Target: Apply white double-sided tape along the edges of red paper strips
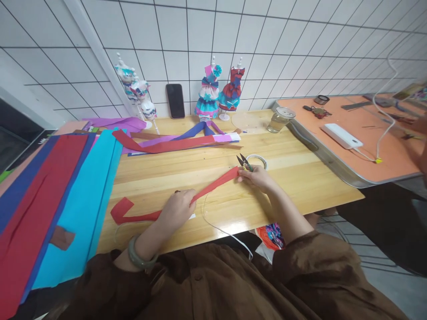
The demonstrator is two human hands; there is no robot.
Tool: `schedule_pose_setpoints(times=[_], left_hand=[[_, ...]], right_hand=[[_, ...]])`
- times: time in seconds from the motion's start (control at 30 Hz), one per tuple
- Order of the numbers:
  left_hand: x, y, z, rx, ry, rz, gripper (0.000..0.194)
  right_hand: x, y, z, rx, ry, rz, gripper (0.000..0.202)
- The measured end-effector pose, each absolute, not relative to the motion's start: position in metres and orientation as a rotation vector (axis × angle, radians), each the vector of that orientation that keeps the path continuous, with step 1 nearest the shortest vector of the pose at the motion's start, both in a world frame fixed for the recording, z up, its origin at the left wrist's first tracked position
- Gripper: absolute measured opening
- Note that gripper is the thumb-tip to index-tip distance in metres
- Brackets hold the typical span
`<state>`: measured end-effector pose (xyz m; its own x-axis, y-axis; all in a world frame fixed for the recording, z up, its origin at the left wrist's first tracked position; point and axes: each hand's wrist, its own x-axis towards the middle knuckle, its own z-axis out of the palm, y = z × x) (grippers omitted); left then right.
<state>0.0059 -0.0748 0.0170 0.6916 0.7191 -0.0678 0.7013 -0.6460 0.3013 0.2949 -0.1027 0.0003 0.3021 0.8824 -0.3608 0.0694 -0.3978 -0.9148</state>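
A long, narrow red crepe-paper strip [216, 183] stretches between my two hands above the wooden table. Around its middle my left hand [177, 208] is closed, with a green bangle on the wrist. The strip's loose part runs out to the left and ends in a fold. My right hand [256, 177] pinches the other end. Small thread snips [244, 162] with dark, parted blades show at the right fingertips; whether they are held or lie beneath the fingers I cannot tell. Just behind that hand lies a roll of white tape [262, 159]. A thin white cord [222, 230] hangs over the table's front edge.
Layered crepe-paper sheets [83, 200] cover the table's left side. Cut strips [173, 144] lie farther back. Small dressed mannequins [207, 95], a phone [175, 101] and a lidded glass jar [279, 121] stand behind. An orange table [376, 151] adjoins on the right, bearing a white power bank [342, 136].
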Motion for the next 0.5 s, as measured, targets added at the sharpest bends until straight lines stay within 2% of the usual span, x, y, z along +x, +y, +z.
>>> schedule_pose_setpoints(times=[0.5], left_hand=[[0.0031, -0.0796, 0.0107, 2.675, 0.917, 0.292, 0.016]], right_hand=[[0.3007, -0.0995, 0.0010, -1.692, -0.819, 1.350, 0.029]])
